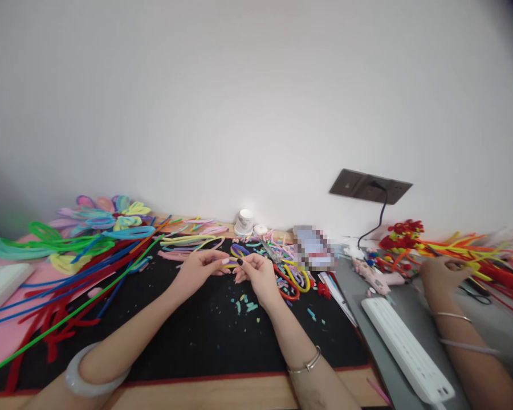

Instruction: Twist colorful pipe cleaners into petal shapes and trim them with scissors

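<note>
Over the black mat [188,341], my left hand [200,267] and my right hand [257,276] face each other with their fingertips nearly meeting. Both are closed in a pinch on a thin yellow-and-purple pipe cleaner [231,263], which spans the small gap between them. My fingers hide most of it. Small turquoise clippings [250,307] lie on the mat below my right hand. Behind my left hand are pastel pipe cleaners [188,242] in loose lengths. A heap of mixed pipe cleaner pieces and loops [297,279] lies just right of my right hand.
Left are long blue, red and green pipe cleaners [111,273] and a pastel bundle [98,213]. A paper cup [244,221] stands by the wall. Right are a pixelated phone-like object [314,247], a pink glue gun [378,278], a white power strip [404,347] and another person's hand [442,279].
</note>
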A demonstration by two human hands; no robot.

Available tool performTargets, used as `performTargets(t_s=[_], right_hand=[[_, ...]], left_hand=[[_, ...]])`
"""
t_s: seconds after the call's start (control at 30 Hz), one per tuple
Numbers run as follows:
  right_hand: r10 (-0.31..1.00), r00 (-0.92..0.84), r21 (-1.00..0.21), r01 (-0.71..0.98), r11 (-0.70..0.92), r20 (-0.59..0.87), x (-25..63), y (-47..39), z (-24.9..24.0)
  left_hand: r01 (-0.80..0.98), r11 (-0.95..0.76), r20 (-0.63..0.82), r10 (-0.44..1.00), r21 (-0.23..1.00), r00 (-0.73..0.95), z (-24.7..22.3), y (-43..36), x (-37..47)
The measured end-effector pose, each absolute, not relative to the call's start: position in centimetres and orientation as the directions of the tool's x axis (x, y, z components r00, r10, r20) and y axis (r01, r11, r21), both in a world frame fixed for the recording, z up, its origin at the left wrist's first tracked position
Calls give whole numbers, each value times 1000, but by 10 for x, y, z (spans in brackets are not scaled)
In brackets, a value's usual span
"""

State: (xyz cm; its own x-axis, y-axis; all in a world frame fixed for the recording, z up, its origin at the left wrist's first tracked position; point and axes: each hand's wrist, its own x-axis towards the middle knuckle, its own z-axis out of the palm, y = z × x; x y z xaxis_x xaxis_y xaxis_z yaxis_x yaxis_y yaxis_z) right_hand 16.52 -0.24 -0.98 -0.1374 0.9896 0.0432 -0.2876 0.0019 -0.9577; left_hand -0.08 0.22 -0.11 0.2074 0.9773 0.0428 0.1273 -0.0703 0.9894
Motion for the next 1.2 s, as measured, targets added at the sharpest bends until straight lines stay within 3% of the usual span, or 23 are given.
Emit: performTargets(t_s=[0.2,0.5,0.67,0.77,1.0,1.2], right_hand=[[966,-234,-994,-39,101,107,166,-6,-11],[939,-321,-971,161,178,119,169,-6,-15],[851,-467,-810,385,442,241,175,-11,-3],[822,-498,-735,441,516,278,176,-14,1],[815,-509,-723,448,526,277,176,-16,4],[836,-483,-792,390,470,258,175,-16,3]], left_hand=[[495,-468,188,837,732,514,-1,1,-4],[599,-541,120,793,591,597,-6,-2,-5],[600,-556,109,779,574,618,-4,-3,-8],[607,-547,80,777,576,624,-1,-6,-7],[604,-506,50,790,616,612,8,-13,-4],[551,-501,55,771,667,634,5,-11,-6]])
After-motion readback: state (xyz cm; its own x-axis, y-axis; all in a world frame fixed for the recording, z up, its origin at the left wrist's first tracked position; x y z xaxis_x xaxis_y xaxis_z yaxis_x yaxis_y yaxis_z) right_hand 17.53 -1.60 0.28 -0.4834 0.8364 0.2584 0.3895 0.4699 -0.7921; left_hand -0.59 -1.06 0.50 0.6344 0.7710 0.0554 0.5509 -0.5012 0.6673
